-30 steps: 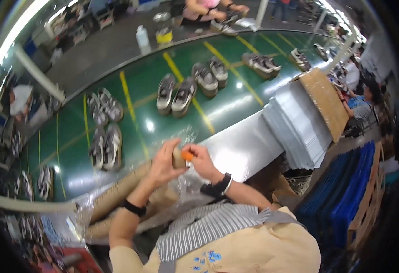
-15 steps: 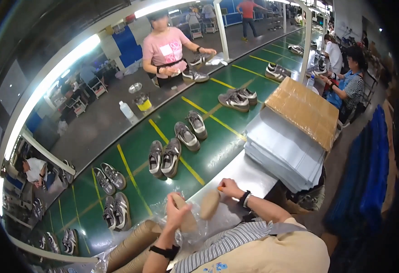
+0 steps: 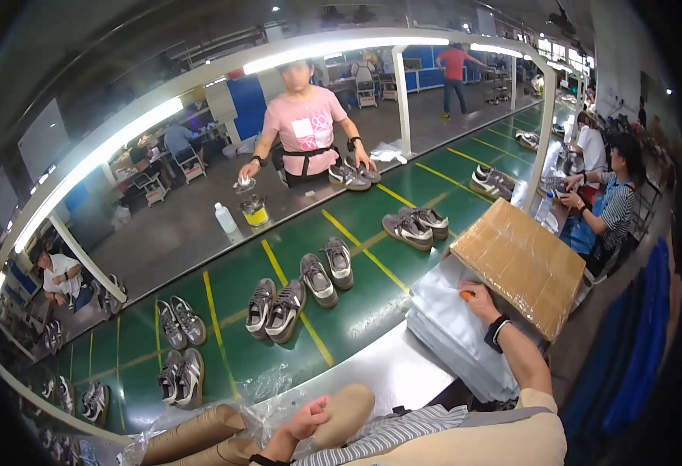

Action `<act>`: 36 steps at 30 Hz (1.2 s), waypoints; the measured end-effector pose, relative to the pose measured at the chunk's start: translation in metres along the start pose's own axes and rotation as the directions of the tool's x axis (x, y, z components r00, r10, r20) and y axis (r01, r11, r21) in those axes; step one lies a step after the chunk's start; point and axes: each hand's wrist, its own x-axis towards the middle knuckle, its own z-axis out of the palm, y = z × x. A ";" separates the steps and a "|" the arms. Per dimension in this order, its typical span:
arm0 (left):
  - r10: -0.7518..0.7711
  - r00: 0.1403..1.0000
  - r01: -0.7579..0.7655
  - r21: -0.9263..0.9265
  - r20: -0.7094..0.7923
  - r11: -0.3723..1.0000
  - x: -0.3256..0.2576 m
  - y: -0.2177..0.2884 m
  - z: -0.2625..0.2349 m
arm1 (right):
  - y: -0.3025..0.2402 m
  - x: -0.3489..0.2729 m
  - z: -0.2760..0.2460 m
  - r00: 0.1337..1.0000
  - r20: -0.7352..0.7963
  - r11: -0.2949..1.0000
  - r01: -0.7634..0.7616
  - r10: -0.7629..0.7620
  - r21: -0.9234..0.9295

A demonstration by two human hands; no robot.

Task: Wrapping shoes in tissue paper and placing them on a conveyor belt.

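At the lower middle, my left hand (image 3: 307, 418) is closed on a tan insole-shaped piece (image 3: 348, 410) with a rounded end. Its lower part is hidden by my hand and apron. My right hand (image 3: 481, 303) reaches over the stack of white sheets (image 3: 453, 335) and touches the top of it, fingers bent. Something orange (image 3: 466, 295) shows at a fingertip; whether a sheet is pinched there is unclear. A brown cardboard piece (image 3: 523, 260) covers the stack's far end. Brown rolled tubes (image 3: 193, 435) in clear plastic lie left of my left hand.
Pairs of grey sneakers (image 3: 277, 309) stand along the green conveyor belt (image 3: 279, 365) with yellow lines. Across it, a person in a pink shirt (image 3: 306, 124) touches sneakers and a lidded pot. A white bottle (image 3: 225, 219) stands near. A white frame post (image 3: 544, 132) rises at right.
My right hand has moved from beside the tan pieces to the sheet stack. My left hand has lowered with the tan piece. The co-worker has set a sneaker down and reached toward the pot.
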 end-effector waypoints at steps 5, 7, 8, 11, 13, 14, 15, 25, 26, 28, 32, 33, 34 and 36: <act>0.443 0.822 -0.289 0.410 -0.356 0.865 0.083 0.046 0.028 | -0.088 0.009 0.072 0.898 0.027 0.542 -0.289 0.440 0.789; 0.715 0.622 -0.393 0.662 -0.319 0.638 0.125 0.048 0.010 | -0.177 0.002 0.104 0.928 0.101 0.325 -0.225 0.358 0.919; 0.716 0.625 -0.399 0.662 -0.311 0.635 0.133 0.053 0.025 | -0.215 -0.005 0.116 0.937 0.196 0.208 -0.261 0.289 0.943; 0.899 0.414 -0.575 0.725 -0.142 0.379 0.140 0.094 0.062 | -0.297 -0.009 0.145 0.956 0.079 0.799 0.190 -0.283 0.570; 0.820 0.565 -0.609 0.624 -0.092 0.490 0.137 0.118 0.057 | -0.338 0.000 0.146 0.710 -0.075 0.673 0.691 -0.700 0.264; 0.767 0.639 -0.609 0.568 -0.062 0.553 0.133 0.121 0.051 | -0.347 0.004 0.145 0.674 -0.054 0.654 0.731 -0.737 0.196; 0.708 0.706 -0.600 0.510 -0.025 0.617 0.128 0.124 0.044 | -0.354 0.008 0.143 0.638 -0.028 0.630 0.766 -0.770 0.130; -0.099 0.857 -0.498 0.862 0.506 0.095 0.078 0.071 0.053 | -0.429 0.064 0.123 0.576 0.019 0.576 0.814 -0.817 0.072; -0.101 0.854 -0.501 0.859 0.510 0.107 0.084 0.065 0.067 | -0.436 0.053 0.123 0.584 0.028 0.584 0.809 -0.812 0.070; 0.432 0.836 -0.529 0.292 0.338 0.797 0.093 0.057 0.090 | -0.442 0.034 0.130 0.701 -0.170 0.674 0.713 -0.692 0.194; 0.602 0.733 -0.662 -0.534 -0.316 0.526 0.074 0.132 0.095 | -0.419 -0.003 0.135 0.753 -0.278 0.668 0.657 -0.596 0.350; 0.600 0.726 -0.684 -0.447 -0.336 0.577 0.070 0.142 0.084 | -0.417 -0.009 0.141 0.770 -0.335 0.675 0.638 -0.544 0.370; 0.592 0.722 -0.692 -0.360 -0.359 0.626 0.070 0.145 0.071 | -0.418 -0.014 0.147 0.793 -0.372 0.678 0.607 -0.483 0.414; 0.491 0.771 -0.627 -0.349 -0.406 0.696 0.070 0.164 0.056 | -0.421 -0.016 0.156 0.793 -0.441 0.663 0.600 -0.420 0.449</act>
